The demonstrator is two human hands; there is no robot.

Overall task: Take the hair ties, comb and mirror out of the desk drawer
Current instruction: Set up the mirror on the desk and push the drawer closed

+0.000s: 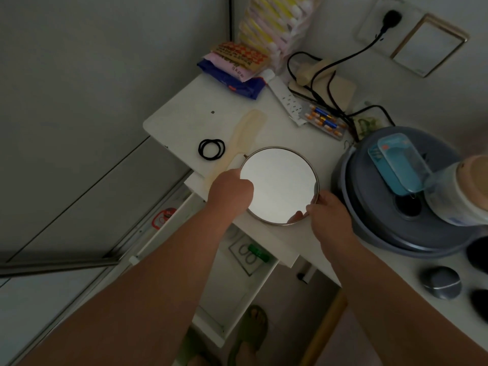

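Observation:
A round metal-rimmed mirror (280, 184) lies face up near the front edge of the white desk (184, 114). My left hand (231, 190) grips its left rim and my right hand (328, 215) grips its lower right rim. Black hair ties (211, 148) lie on the desk to the left of the mirror. A cream comb (244, 138) lies between the ties and the mirror, its handle end running under my left hand. Below the desk edge the drawer (237, 281) stands pulled out, with a green item (258, 253) inside.
A grey round lidded appliance (396, 207) stands right of the mirror, with a blue clear box (398, 162) and a bottle (459, 191) on it. Snack packets (235, 67), a power strip (286, 99), cables and pill blisters (324, 122) crowd the desk's back. Small dark objects sit at the right.

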